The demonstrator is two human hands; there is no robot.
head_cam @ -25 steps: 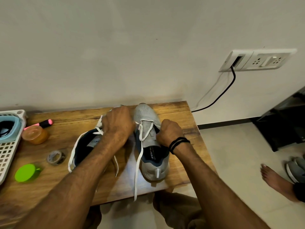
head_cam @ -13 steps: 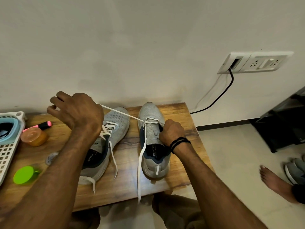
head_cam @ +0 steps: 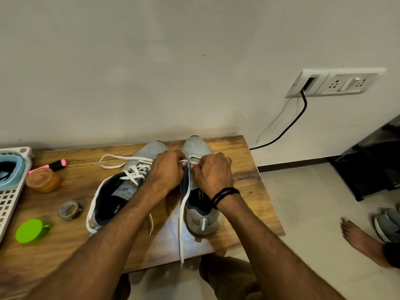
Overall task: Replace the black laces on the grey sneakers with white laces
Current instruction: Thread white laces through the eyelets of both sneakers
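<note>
Returned to eyelets for next pass.
Brought left hand (head_cam: 167, 171) back from 10 o'clock, pinching flat white lace (head_cam: 183, 207); gripped grey mesh sneaker (head_cam: 198, 147), 12 o'clock on wooden bench (head_cam: 249, 169), with right hand (head_cam: 213, 173).

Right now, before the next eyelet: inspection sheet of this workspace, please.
Surface: wooden table against the wall.
Job's things: left sneaker partly laced in white, ends loose; right sneaker has a white lace at its toe-end eyelets, one end trailing over the table's near edge.
Clutter: white basket, pink highlighter, orange jar, tape roll, green lid.
Hands: left hand and right hand both pinch the white lace near the toe.
Cables: black cable from the wall socket down behind the table.
Surroundings: bare foot and grey shoes on the tiled floor.
</note>
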